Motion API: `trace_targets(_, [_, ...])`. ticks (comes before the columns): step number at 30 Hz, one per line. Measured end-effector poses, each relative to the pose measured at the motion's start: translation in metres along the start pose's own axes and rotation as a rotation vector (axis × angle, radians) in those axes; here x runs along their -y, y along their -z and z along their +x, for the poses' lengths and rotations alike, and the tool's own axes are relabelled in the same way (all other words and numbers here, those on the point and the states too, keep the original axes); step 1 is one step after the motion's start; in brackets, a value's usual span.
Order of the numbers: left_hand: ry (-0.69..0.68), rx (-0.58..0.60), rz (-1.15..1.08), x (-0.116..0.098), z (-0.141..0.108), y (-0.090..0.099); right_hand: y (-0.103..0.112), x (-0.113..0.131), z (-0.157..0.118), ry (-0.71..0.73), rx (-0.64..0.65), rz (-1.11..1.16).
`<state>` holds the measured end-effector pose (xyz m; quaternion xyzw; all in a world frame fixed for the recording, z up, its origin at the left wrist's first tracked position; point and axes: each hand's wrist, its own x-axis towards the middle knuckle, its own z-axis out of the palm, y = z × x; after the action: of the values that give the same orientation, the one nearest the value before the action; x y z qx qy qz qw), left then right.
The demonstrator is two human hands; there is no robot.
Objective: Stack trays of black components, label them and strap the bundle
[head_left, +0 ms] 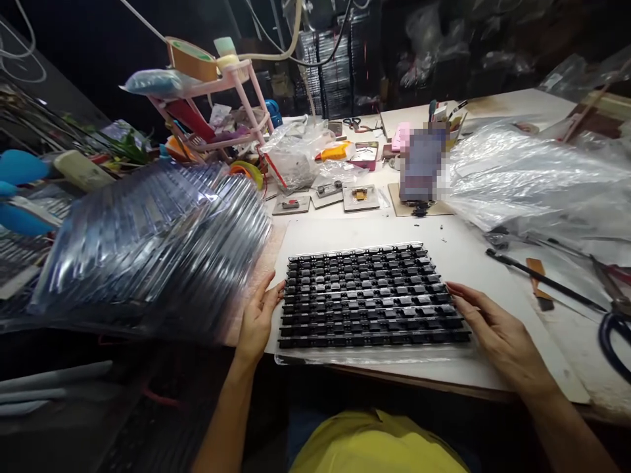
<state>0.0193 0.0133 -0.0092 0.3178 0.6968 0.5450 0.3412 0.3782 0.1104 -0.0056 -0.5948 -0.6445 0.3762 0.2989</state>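
A clear plastic tray lies in front of me near the table's front edge. Rows of small black plastic parts fill it. At the tray's left edge, my left hand grips the side between thumb and fingers. My right hand has hold of the opposite side, its fingertips partly hidden at the edge. Left of the tray rises a tall stack of empty-looking clear plastic trays.
Small metal fixtures sit beyond the white board. A pink shelf stands back left, with tape on it. Plastic bags, scissors and a black rod-like tool lie to the right. A pixelated upright object stands behind.
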Motion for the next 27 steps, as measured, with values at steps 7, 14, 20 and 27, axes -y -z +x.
trace_targets(7, [-0.023, 0.008, 0.065, -0.004, 0.026, -0.014, 0.001, 0.011, 0.028, 0.018, 0.05, -0.046])
trace_targets(14, [-0.036, 0.024, -0.093, -0.002, 0.032, -0.015, 0.0, 0.019, 0.044, -0.024, 0.067, 0.231])
trace_targets(20, [-0.078, 0.024, -0.432, -0.009, 0.026, -0.016, 0.003, 0.014, 0.037, 0.007, -0.025, 0.591])
trace_targets(27, [-0.092, 0.003, -0.514, -0.014, 0.027, -0.018, 0.004, 0.016, 0.035, 0.036, -0.043, 0.748])
